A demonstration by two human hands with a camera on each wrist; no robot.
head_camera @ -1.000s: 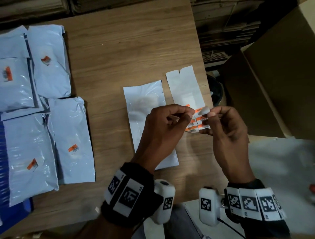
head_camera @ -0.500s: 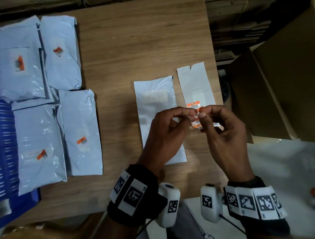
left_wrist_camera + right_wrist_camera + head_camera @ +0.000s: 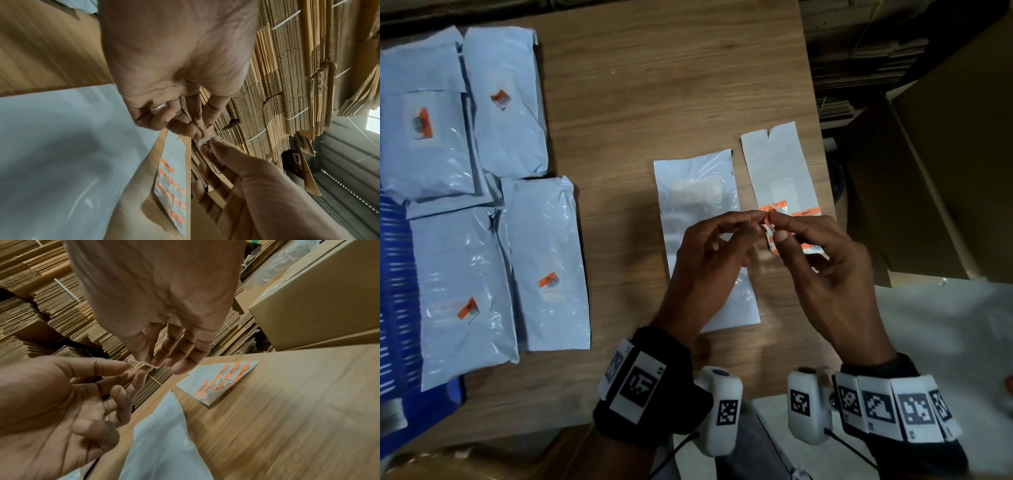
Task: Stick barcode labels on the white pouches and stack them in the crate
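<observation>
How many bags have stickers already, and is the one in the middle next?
Four pouches on the left already show orange stickers. Both hands, left hand and right hand, pinch one peeled label between their fingertips. The middle pouch has no sticker yet, so it looks next. More labels wait on the label sheet. The blue crate looks barely filled.

Honestly nothing here is readable. The small orange-and-white barcode stickers (image 3: pixel 548 280) on the glossy white plastic pouches (image 3: pixel 544 263) show bars, but any digits are too tiny. Same with the white backing sheet of orange labels (image 3: pixel 777 178): the print is a blur. The black-and-white square marker tags (image 3: pixel 640 385) on the wristbands carry patterns only, no letters.
</observation>
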